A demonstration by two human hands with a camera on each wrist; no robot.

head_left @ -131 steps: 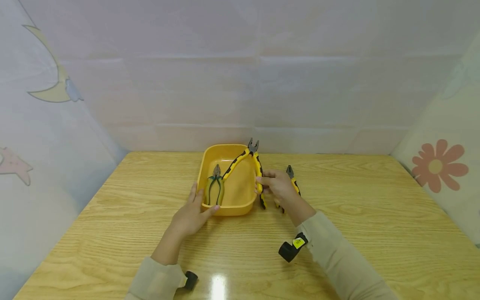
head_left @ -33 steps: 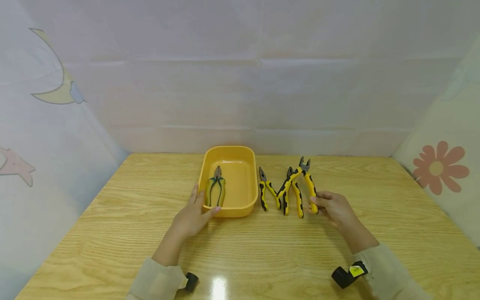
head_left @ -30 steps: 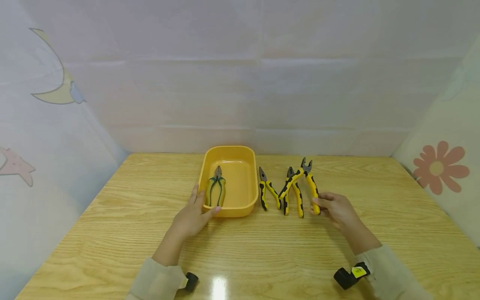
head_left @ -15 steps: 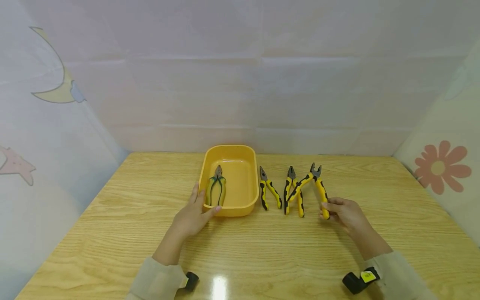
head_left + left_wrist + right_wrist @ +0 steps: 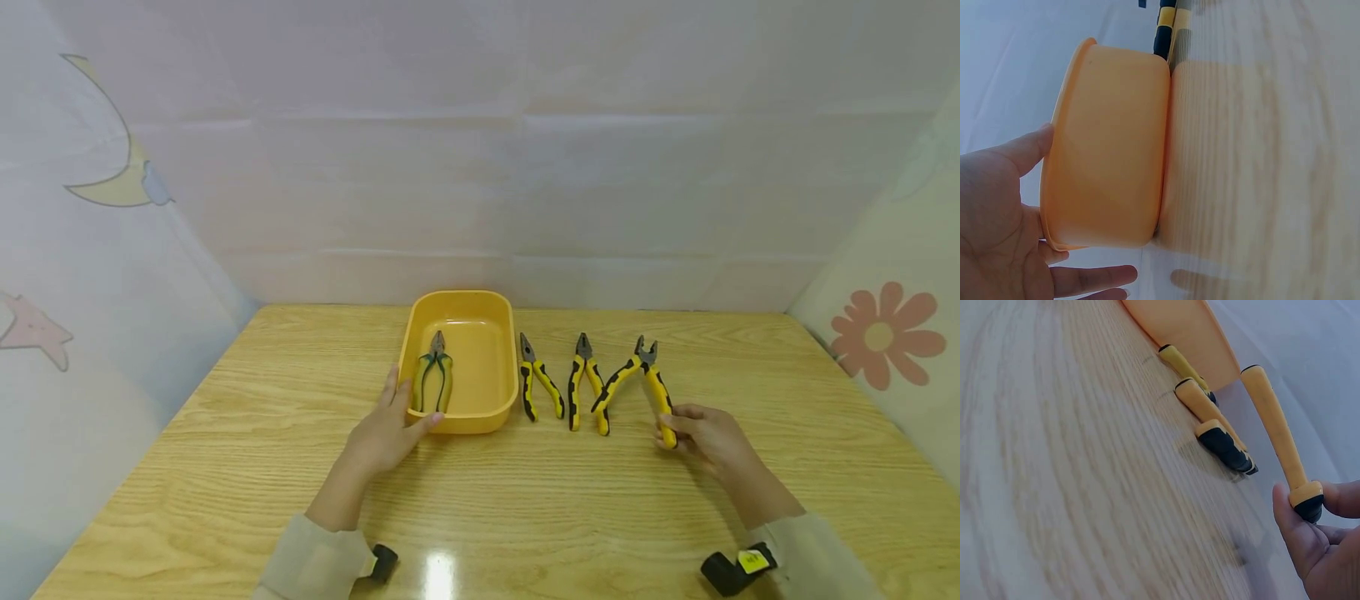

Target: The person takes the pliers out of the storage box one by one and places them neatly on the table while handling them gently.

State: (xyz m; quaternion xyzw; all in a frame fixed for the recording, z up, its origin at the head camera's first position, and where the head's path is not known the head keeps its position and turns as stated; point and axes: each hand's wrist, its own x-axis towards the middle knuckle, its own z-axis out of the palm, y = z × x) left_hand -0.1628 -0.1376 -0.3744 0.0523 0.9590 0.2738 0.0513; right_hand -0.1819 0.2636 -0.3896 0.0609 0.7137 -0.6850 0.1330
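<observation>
Head view gives us the held pliers (image 5: 660,393) at the right end of a row above the wooden worktop (image 5: 487,508), one handle pinched near its end by the person's right grip (image 5: 708,437). Thumb and fingers press on that handle alone, which probably explains why the other stands free and the two spread into a wide V. Through the right wrist view we see the free handle clear of the worktop and apart from its neighbours, so we judge the tool to be off the surface.

Fingers spread, the left grip (image 5: 381,437) lies at the near left corner of the yellow tray (image 5: 480,375), thumb on the near rim, likely to steady it. Inside, toward the left wall, lie green-handled pliers (image 5: 435,357). Slim pliers (image 5: 528,357) rest just beside the tray's right side, with blunt pliers (image 5: 583,357) next along; we think the gaps help stop handles tangling.

As for looks, the held pliers have bright yellow handles patched with black, a short dark grey head and parted jaws. We cannot make out any markings.
</observation>
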